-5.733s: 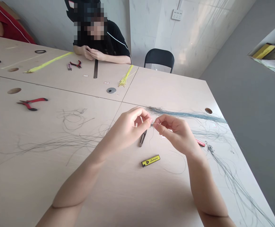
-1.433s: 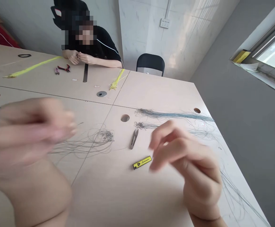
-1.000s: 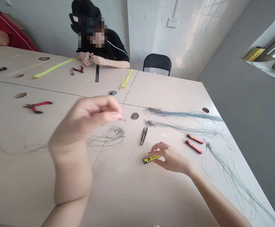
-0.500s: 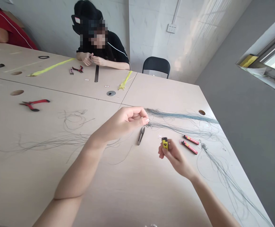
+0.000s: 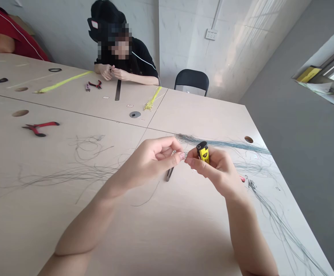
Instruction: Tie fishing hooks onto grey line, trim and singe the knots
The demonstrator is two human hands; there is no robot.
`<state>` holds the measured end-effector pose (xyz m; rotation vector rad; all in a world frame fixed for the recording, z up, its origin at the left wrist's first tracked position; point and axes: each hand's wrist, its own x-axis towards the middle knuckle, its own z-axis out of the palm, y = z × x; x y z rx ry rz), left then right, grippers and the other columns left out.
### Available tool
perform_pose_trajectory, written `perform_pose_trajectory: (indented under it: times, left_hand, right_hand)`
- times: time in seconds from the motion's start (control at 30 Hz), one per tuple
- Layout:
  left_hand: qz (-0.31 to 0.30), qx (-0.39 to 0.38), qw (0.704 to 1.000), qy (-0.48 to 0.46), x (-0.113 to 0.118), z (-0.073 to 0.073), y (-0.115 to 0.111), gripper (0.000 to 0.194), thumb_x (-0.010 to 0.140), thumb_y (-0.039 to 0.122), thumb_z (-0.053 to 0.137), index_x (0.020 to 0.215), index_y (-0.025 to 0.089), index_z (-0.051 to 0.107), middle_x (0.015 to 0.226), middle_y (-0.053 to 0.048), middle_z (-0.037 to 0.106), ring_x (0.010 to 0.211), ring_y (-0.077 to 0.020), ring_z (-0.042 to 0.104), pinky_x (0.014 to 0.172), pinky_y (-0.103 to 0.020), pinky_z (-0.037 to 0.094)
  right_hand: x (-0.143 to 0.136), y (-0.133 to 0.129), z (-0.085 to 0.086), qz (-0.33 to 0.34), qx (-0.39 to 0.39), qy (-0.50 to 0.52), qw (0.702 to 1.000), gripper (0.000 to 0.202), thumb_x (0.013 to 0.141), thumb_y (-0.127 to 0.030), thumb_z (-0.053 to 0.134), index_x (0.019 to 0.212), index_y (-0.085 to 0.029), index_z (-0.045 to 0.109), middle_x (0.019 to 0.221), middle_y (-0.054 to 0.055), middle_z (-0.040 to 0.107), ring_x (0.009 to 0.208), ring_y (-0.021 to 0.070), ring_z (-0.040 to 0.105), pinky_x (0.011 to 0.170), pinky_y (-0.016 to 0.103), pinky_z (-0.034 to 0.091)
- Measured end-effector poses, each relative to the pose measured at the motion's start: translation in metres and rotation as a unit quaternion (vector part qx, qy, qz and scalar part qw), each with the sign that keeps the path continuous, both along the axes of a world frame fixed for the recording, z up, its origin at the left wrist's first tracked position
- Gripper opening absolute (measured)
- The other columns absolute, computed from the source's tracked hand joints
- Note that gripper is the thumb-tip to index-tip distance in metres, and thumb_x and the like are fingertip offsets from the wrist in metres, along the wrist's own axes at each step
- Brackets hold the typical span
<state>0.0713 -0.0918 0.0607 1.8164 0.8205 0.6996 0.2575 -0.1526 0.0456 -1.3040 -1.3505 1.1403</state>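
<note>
My left hand is closed in a pinch above the table, and what its fingertips hold is too small to make out. Close beside it, my right hand grips a yellow lighter with a black top, its thumb and index fingertip near the left fingertips. Partly hidden below my left hand lie thread snips. A bundle of blue-grey threads stretches behind both hands to the right. Only the end of a red lighter shows past my right hand.
Another thread bundle runs along the right edge. Loose threads and red-handled pliers lie on the left. Across the table a person works near a ruler and yellow cords.
My right hand has moved up and left with the yellow lighter, so its fingertips come to my left fingertips. It covers most of the red lighters. My left hand stays pinched, shifted slightly.
</note>
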Motion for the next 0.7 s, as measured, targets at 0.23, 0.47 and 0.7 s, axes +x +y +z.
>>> perform_pose_trajectory:
  times: [0.23,0.47,0.7]
  left_hand:
    - [0.038,-0.005,0.999,-0.033,0.004,-0.001,0.004,0.023,0.089,0.032,0.06,0.068,0.022,0.061,0.052,0.006,0.037,0.043,-0.0071,0.024,0.04,-0.022,0.023]
    - [0.063,-0.028,0.992,-0.109,0.01,-0.007,0.013,0.022,0.085,0.028,0.058,0.064,0.022,0.057,0.048,0.006,0.028,0.044,-0.0086,0.024,0.043,-0.024,0.022]
    - [0.052,-0.067,0.991,-0.101,0.015,-0.01,0.006,0.019,0.089,0.027,0.055,0.071,0.02,0.055,0.053,0.007,0.03,0.048,-0.0072,0.025,0.045,-0.022,0.022]
  right_hand:
    - [0.004,0.015,-0.011,0.066,0.0,0.128,0.99,0.023,0.091,-0.04,0.055,0.087,-0.02,0.067,0.067,-0.001,0.048,0.061,0.0132,0.04,0.061,0.03,0.036]
    - [0.001,0.021,-0.02,0.094,-0.004,0.134,0.986,0.02,0.099,-0.04,0.052,0.106,-0.022,0.062,0.08,0.0,0.054,0.075,0.0138,0.047,0.069,0.028,0.036]
    - [-0.012,0.027,-0.016,0.012,-0.047,0.228,0.972,0.059,0.09,-0.066,0.044,0.054,-0.02,0.042,0.053,-0.005,0.021,0.048,0.0089,0.016,0.047,0.028,0.015]
